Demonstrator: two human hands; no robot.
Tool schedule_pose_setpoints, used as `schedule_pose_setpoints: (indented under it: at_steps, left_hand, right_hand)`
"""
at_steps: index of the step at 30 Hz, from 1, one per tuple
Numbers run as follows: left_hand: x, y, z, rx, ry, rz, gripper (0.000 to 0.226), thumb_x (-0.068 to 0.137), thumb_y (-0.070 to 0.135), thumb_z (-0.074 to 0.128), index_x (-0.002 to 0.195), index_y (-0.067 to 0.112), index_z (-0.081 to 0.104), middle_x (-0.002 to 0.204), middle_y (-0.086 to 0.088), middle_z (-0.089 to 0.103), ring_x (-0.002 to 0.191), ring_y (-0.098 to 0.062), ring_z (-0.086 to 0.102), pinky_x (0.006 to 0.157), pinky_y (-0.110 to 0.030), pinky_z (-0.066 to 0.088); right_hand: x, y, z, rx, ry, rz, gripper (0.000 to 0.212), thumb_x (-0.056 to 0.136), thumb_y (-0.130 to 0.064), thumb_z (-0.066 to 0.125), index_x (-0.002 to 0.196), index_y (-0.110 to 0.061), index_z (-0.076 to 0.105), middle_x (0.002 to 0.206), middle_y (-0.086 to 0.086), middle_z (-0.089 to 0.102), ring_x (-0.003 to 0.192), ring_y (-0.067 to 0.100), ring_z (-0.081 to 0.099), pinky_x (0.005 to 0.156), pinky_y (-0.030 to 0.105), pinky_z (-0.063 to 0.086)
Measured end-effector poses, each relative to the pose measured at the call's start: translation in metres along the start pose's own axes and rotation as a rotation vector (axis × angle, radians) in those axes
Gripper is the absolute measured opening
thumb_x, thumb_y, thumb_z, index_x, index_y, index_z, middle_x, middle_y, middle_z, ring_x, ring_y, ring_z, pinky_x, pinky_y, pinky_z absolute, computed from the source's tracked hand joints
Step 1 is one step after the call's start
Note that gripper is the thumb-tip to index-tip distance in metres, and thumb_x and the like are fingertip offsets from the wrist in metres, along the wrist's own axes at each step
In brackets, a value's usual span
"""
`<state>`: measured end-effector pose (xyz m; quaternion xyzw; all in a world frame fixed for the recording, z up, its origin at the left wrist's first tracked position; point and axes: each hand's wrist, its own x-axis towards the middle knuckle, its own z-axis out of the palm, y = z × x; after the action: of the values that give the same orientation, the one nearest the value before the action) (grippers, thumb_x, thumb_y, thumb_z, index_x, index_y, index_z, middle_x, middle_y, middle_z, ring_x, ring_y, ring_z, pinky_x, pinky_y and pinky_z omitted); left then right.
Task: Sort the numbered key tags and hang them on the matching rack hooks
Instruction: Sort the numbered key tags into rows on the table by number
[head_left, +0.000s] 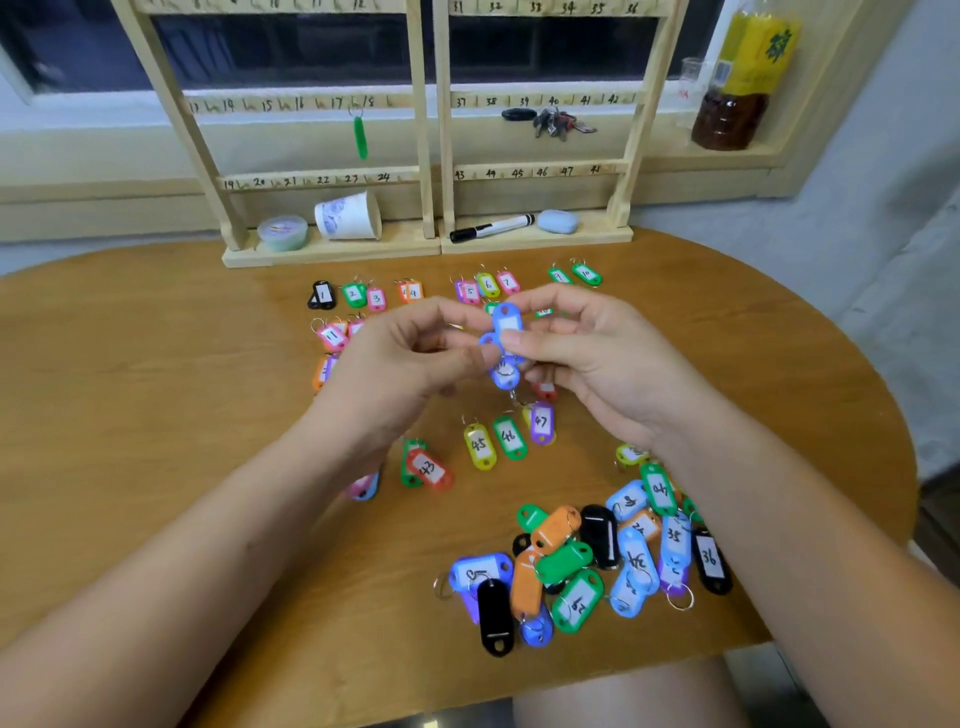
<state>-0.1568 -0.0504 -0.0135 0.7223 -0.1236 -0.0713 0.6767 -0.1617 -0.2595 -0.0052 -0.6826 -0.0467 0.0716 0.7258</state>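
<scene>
Pinching one cluster of blue tags (506, 332) above the table (156, 389), left hand (410, 358) & right hand (587, 358) both curl their fingertips on it. Risk: the rings look tangled, so a pull may drop a tag into the sorted rows (509, 436) & mix them. The held nos. are unreadable, so a wrong hook on the rack (422, 156) is possible.
</scene>
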Motion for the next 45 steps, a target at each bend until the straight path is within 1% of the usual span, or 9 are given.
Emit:
schedule_pose_setpoints:
  at_steps: [6, 11, 17, 21, 29, 34, 37, 41, 45]
  left_hand:
    - [0.003, -0.009, -0.025, -0.012, 0.136, 0.010, 0.017, 0.093, 0.007, 0.078, 0.108, 0.015, 0.080, 0.085, -0.008, 0.077, 0.076, -0.014, 0.066, 0.065, -0.029, 0.045]
    - [0.001, -0.015, -0.028, -0.160, 0.190, -0.035, 0.004, 0.096, 0.002, 0.074, 0.099, 0.002, 0.071, 0.086, -0.021, 0.076, 0.082, -0.025, 0.077, 0.067, -0.023, 0.056]
    - [-0.003, -0.020, -0.023, -0.319, 0.281, -0.122, 0.013, 0.095, -0.002, 0.072, 0.090, 0.007, 0.065, 0.076, -0.010, 0.070, 0.085, -0.030, 0.080, 0.065, -0.025, 0.058]
    - [-0.001, -0.025, -0.024, -0.221, 0.309, -0.082, 0.020, 0.091, 0.009, 0.080, 0.108, 0.017, 0.079, 0.070, 0.000, 0.070, 0.071, -0.013, 0.063, 0.065, -0.025, 0.042]
    - [-0.008, -0.024, -0.012, -0.434, 0.273, -0.149, 0.025, 0.091, -0.004, 0.074, 0.115, 0.003, 0.075, 0.092, -0.019, 0.078, 0.086, -0.023, 0.080, 0.070, -0.021, 0.061]
    - [-0.010, -0.026, -0.010, -0.291, 0.229, -0.141, 0.013, 0.094, 0.003, 0.075, 0.108, 0.003, 0.077, 0.094, -0.018, 0.079, 0.085, -0.021, 0.078, 0.069, -0.021, 0.059]
    - [-0.012, -0.027, -0.009, -0.154, 0.213, -0.134, 0.016, 0.093, 0.007, 0.079, 0.107, 0.000, 0.076, 0.092, -0.021, 0.078, 0.078, -0.017, 0.075, 0.064, -0.019, 0.054]
    - [-0.012, -0.026, -0.010, -0.104, 0.133, -0.176, 0.015, 0.092, 0.015, 0.080, 0.105, 0.006, 0.079, 0.093, -0.022, 0.078, 0.078, -0.015, 0.074, 0.068, -0.021, 0.057]
    - [-0.012, -0.028, -0.009, -0.113, 0.081, -0.205, 0.011, 0.094, 0.019, 0.079, 0.098, 0.009, 0.081, 0.087, -0.022, 0.073, 0.078, -0.017, 0.072, 0.072, -0.028, 0.054]
  right_hand:
    - [0.028, 0.000, 0.010, -0.027, -0.055, -0.037, 0.014, 0.091, -0.005, 0.078, 0.101, -0.016, 0.076, 0.083, 0.002, 0.073, 0.075, 0.020, 0.063, 0.071, 0.030, 0.051]
    - [0.038, 0.014, 0.004, -0.045, 0.020, -0.047, 0.014, 0.092, -0.006, 0.077, 0.104, -0.014, 0.074, 0.084, -0.006, 0.074, 0.076, 0.002, 0.065, 0.069, 0.015, 0.046]
    - [0.031, 0.024, -0.002, -0.025, 0.054, 0.027, 0.014, 0.093, -0.009, 0.077, 0.107, -0.011, 0.080, 0.097, 0.015, 0.077, 0.083, 0.020, 0.062, 0.071, 0.030, 0.045]
    - [0.029, 0.023, -0.002, 0.042, -0.011, 0.089, 0.013, 0.091, -0.009, 0.077, 0.104, -0.007, 0.079, 0.091, 0.009, 0.072, 0.083, 0.022, 0.060, 0.075, 0.030, 0.049]
    - [0.025, 0.027, 0.005, -0.144, -0.014, -0.003, 0.012, 0.090, -0.008, 0.081, 0.101, -0.009, 0.078, 0.080, 0.007, 0.072, 0.069, 0.014, 0.063, 0.060, 0.022, 0.049]
    - [0.025, 0.029, 0.006, -0.421, -0.047, -0.146, 0.008, 0.096, -0.015, 0.078, 0.094, -0.023, 0.080, 0.089, 0.002, 0.076, 0.086, 0.024, 0.068, 0.086, 0.043, 0.055]
    - [0.024, 0.029, 0.006, -0.510, -0.118, -0.141, 0.015, 0.099, -0.016, 0.074, 0.099, -0.030, 0.080, 0.090, 0.008, 0.075, 0.083, 0.035, 0.066, 0.076, 0.049, 0.056]
    - [0.024, 0.027, 0.002, -0.379, -0.094, -0.135, 0.017, 0.098, -0.006, 0.072, 0.109, -0.016, 0.080, 0.081, 0.006, 0.073, 0.058, 0.015, 0.056, 0.054, 0.026, 0.048]
    - [0.025, 0.026, 0.004, -0.167, -0.024, -0.131, 0.018, 0.098, -0.008, 0.073, 0.114, -0.003, 0.077, 0.090, 0.005, 0.077, 0.056, 0.013, 0.063, 0.054, 0.015, 0.047]
